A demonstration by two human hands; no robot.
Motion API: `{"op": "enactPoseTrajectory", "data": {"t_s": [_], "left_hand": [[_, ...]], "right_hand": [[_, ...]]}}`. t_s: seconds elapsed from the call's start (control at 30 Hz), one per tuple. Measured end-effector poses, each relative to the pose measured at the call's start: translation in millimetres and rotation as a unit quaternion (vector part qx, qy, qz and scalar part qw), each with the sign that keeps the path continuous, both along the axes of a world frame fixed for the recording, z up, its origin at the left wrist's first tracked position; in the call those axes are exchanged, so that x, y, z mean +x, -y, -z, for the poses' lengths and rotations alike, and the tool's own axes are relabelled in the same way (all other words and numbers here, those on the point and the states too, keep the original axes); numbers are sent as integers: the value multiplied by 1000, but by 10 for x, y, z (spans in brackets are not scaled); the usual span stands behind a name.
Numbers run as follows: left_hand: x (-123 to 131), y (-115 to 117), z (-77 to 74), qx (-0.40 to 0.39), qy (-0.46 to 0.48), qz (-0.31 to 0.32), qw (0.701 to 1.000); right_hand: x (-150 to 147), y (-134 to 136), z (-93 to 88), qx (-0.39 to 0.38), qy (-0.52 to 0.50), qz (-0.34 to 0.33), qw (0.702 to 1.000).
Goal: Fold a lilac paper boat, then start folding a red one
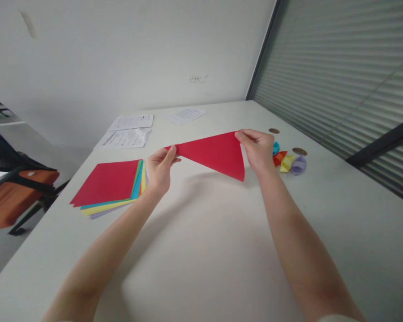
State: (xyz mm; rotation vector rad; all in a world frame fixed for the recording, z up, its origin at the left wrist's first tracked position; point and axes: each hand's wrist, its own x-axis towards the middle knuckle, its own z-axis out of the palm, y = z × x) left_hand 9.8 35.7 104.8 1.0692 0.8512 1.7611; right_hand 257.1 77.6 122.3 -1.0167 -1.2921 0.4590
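A red sheet of paper [215,154] is stretched between my two hands above the white table, showing a triangular shape. My left hand [161,167] pinches its narrow left corner between thumb and fingers. At the upper right corner, my right hand [257,145] grips the paper with the thumb in front. The sheet's lower right corner hangs free, apart from the tabletop. Left of my left hand lies a fanned stack of coloured paper [107,181], red on top, with blue, yellow, green and purple edges showing.
Several small folded paper pieces [287,163] in blue, red, yellow and purple sit beyond my right hand, near two round brown spots [300,151]. Printed sheets [126,137] lie at the back of the table [201,250]. An orange chair [23,192] stands at the left; blinds [342,76] line the right.
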Motion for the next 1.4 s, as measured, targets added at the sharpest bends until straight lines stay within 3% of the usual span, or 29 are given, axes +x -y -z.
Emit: {"op": "enactPoseTrajectory", "data": {"t_s": [0.77, 1.07, 1.4], "left_hand": [[4, 6, 36, 23, -72, -77, 994], [9, 29, -35, -10, -18, -13, 1000], [-23, 36, -115, -20, -6, -25, 999]], "right_hand": [[-27, -34, -7, -42, -36, -21, 998], [-15, -59, 17, -44, -38, -34, 998], [2, -70, 40, -58, -59, -43, 996]]}}
